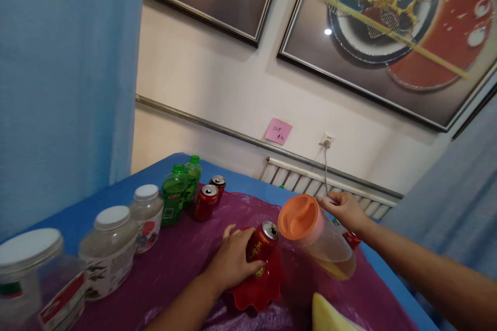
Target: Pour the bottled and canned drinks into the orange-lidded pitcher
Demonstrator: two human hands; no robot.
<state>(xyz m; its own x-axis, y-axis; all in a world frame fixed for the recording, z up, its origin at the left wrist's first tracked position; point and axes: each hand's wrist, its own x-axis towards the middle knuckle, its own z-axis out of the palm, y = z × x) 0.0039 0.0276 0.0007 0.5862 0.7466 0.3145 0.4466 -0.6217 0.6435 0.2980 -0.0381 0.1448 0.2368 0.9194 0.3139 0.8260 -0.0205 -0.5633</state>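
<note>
My left hand [235, 261] is wrapped round an opened red soda can [262, 242], which stands slightly tilted over a red scalloped dish [258, 289]. To the right, my right hand [344, 211] grips a clear plastic pitcher [326, 248] near its top; the handle is mostly hidden. The pitcher has an orange lid [298, 217] and leans toward the can, with yellowish liquid in its lower part. Lid and can are a small distance apart, and no stream of liquid shows between them.
Two more opened red cans [205, 202] stand behind, beside two green bottles [174, 194]. Several white-lidded jars [111, 251] line the left side. Purple plastic sheeting [174, 274] covers the blue table. A yellow object [330, 315] lies at the front; a red item [352, 240] is partly hidden behind the pitcher.
</note>
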